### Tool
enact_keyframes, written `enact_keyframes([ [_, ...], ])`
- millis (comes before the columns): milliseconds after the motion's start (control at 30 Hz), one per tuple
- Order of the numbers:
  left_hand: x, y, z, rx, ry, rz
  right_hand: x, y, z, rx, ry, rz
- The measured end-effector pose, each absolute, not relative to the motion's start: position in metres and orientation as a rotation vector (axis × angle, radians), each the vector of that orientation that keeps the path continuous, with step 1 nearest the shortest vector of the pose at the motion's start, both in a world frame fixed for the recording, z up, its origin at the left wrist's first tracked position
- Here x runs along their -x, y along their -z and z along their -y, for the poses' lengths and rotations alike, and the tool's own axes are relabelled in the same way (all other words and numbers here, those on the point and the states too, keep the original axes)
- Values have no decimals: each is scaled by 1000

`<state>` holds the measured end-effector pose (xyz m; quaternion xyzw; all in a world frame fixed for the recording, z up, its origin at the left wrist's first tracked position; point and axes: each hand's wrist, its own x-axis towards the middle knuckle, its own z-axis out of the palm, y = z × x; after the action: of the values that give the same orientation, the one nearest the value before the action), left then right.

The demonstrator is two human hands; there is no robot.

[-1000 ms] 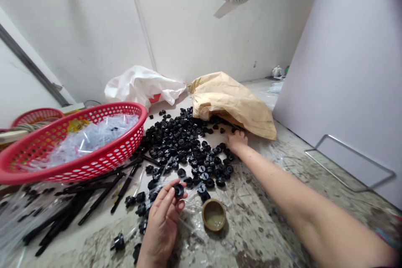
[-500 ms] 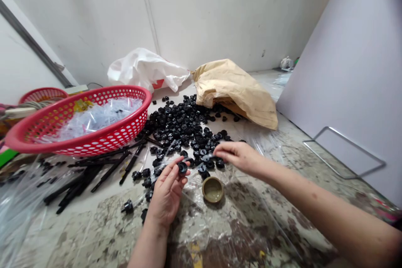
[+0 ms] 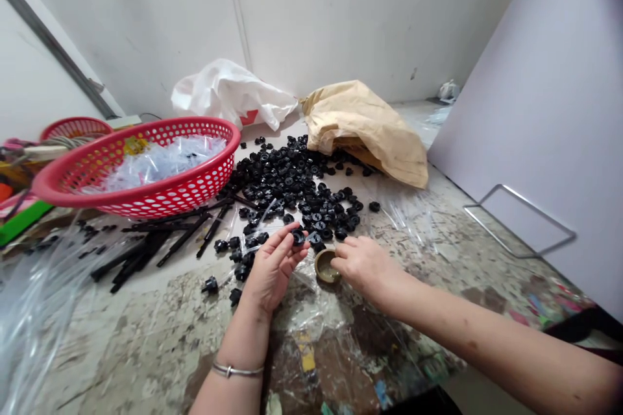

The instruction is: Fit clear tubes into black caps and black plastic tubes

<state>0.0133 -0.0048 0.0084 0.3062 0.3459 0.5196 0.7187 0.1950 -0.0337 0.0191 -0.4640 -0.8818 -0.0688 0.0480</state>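
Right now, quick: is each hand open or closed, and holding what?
Left hand: closed on a black part, held in the fingertips.
Right hand: fingers curled by the small bowl; cannot tell if it holds anything.

Even, cool white light fills the room; its source is out of view. The pale wall (image 3: 302, 26) looks dull grey. Soft shade gathers beneath the basket (image 3: 195, 189). Small glints dot the black parts (image 3: 287, 175), and streaky glare crosses the plastic film (image 3: 39, 311) at left, which is blurry. The wide lens stretches the edges, making the panel (image 3: 530, 104) lean. The top right corner darkens to near black. Fine detail looks smeared.
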Motion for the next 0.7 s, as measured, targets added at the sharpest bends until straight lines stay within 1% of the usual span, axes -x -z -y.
enact_keyframes([
  [100,-13,-7,5,-681,-1129,-748,-197,-24,34,1444,109,2614],
  [267,-15,-6,6,-648,-1117,-711,-200,-53,35,1385,-343,2125],
  [333,-15,-5,7,-645,-1108,-686,-197,-61,36,1326,-437,2056],
  [700,-16,-3,9,-629,-1090,-611,-185,-66,34,1312,-135,2175],
])
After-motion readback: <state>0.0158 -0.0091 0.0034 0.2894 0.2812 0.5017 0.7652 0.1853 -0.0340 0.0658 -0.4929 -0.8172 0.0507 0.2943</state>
